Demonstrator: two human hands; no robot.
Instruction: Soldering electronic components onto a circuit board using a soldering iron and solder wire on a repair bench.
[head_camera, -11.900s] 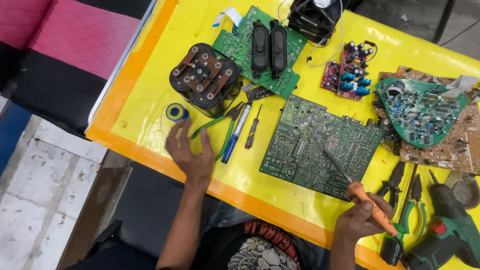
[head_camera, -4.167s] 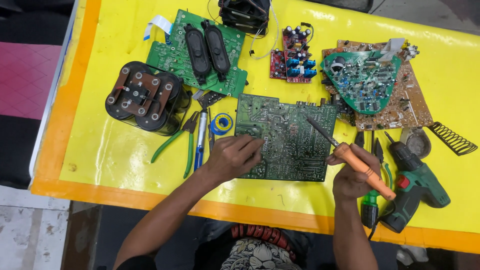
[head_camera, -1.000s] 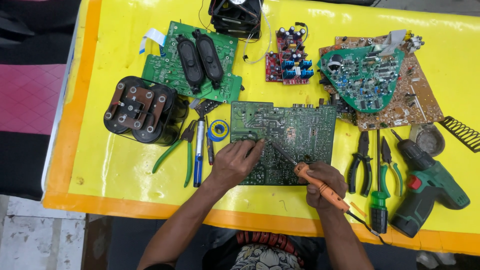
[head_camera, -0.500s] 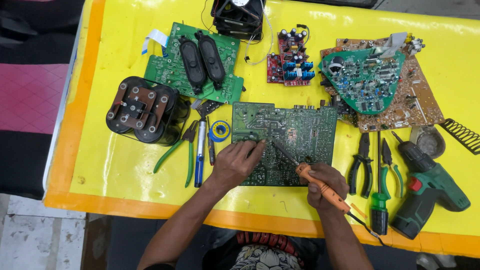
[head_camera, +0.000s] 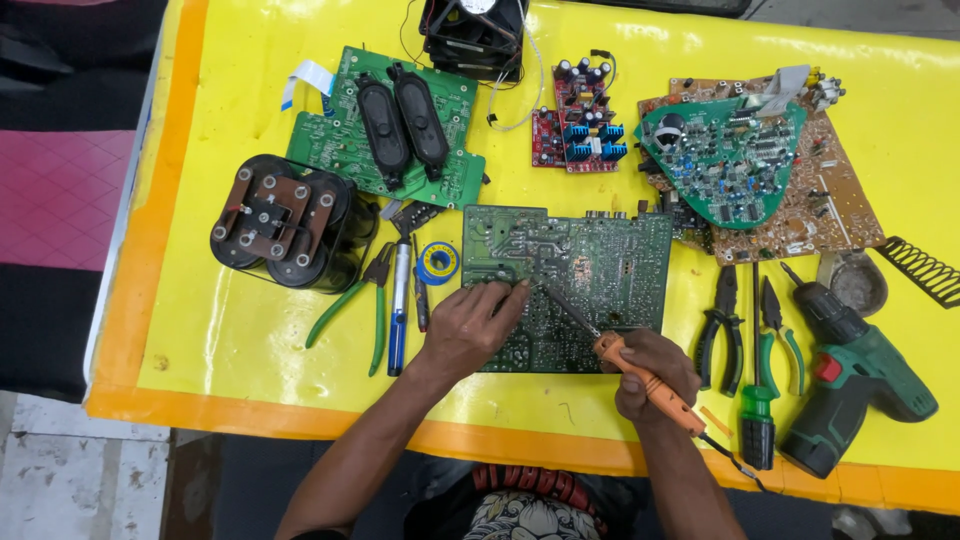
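**Soldering on the green board: steady tip, steady feed**

Yellow plastic sheeting with an orange border (head_camera: 150, 300) covers the bench, and the work sits close to its near edge. Nearest, the right hand (head_camera: 650, 375) is clenched round the orange handle of a soldering iron (head_camera: 640, 375), whose thin tip slants up-left onto the green circuit board (head_camera: 600, 275) lying flat mid-table. The left hand (head_camera: 470, 325) rests on the board's near-left part, fingertips pinched just beside the tip; whether they grasp solder wire is too small to tell. To do this well, I judge the left hand should pin the board while the tip rests on one joint only. Beside it lie a blue solder reel (head_camera: 437, 263) and green-handled pliers (head_camera: 350, 310); right, a green drill (head_camera: 855, 375). Farther back sits a board with two black speakers (head_camera: 400, 125).
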